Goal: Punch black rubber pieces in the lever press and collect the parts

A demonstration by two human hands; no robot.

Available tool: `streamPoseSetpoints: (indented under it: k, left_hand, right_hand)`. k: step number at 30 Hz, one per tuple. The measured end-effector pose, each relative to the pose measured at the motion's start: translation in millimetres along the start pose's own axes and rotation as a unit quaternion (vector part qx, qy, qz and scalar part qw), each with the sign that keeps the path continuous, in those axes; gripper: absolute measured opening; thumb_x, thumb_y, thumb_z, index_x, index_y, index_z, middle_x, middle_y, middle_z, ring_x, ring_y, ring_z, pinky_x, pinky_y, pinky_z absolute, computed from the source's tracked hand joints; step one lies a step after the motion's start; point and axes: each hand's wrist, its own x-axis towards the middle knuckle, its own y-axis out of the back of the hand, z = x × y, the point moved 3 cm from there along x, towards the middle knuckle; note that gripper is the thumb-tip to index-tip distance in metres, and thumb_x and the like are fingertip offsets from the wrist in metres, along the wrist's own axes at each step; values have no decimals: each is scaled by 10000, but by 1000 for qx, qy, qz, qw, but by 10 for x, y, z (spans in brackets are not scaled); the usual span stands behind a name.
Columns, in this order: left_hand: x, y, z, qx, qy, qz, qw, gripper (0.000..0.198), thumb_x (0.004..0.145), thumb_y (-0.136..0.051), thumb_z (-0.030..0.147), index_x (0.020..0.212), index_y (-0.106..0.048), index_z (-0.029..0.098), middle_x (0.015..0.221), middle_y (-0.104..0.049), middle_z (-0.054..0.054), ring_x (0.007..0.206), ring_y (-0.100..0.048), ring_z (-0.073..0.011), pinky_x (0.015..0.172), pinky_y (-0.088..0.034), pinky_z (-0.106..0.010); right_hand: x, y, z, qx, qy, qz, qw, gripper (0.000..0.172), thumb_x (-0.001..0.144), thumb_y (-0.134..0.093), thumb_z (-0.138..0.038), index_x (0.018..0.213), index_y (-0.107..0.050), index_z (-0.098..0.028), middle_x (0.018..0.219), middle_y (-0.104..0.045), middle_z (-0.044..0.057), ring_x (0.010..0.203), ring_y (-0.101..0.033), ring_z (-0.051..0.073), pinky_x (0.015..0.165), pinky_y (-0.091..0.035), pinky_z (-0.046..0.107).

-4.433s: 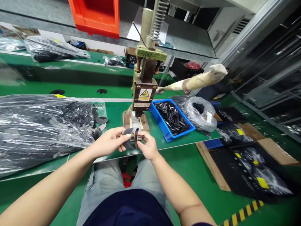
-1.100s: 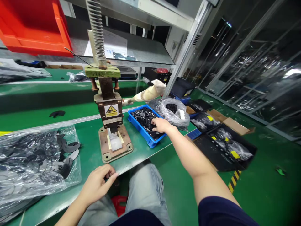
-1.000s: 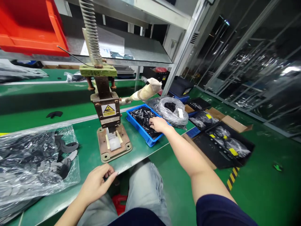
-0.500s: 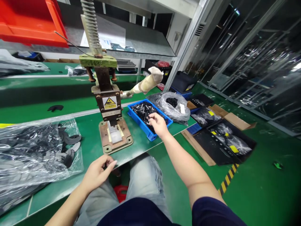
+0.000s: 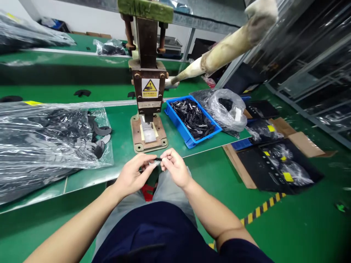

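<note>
A small, narrow black part [image 5: 158, 159] is held between my two hands, just off the front edge of the bench. My right hand [image 5: 177, 171] pinches its right end between thumb and fingertips. From the other side, the thumb and index finger of my left hand [image 5: 134, 174] close on its left end. Directly beyond my hands stands a manual press [image 5: 149, 87] with a hand warning label; a metal fixture [image 5: 149, 135] sits on its base plate. To the right, a blue tray [image 5: 182, 133] holds many similar black parts [image 5: 194, 118].
A clear plastic bag [image 5: 55, 146] of dark curved pieces covers the bench's left side. The press's wrapped lever [image 5: 225, 51] sticks out up and right. Beyond the tray lies a bagged coil [image 5: 226, 109]. An open carton [image 5: 274, 164] with bagged parts stands at lower right.
My right hand has left the blue tray and come back to my left hand with a small black part. My left hand has lifted off the bench edge to meet it. The view has tilted down.
</note>
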Motion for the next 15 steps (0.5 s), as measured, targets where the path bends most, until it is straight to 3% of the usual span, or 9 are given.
streamPoseSetpoints:
  k: [5,15]
  left_hand:
    - [-80,8,31,-22,34,22,999,247,1019,-684,276,1260,-710,226,987,-745,-49,825,-712,-162,779,-607,-308]
    - [-139,22,38,-37,41,21,998,254,1007,-699,241,1260,-708,230,970,-743,-39,812,-706,-151,771,-601,-291]
  right_hand:
    - [-36,-30,50,63,-37,19,997,360,962,-687,-569,1016,-584,-228,733,-616,-49,633,-562,91,647,-471,249]
    - [-49,-55,108,77,-54,13,996,360,963,-691,-565,1009,-591,-222,718,-600,-58,617,-540,84,630,-429,244]
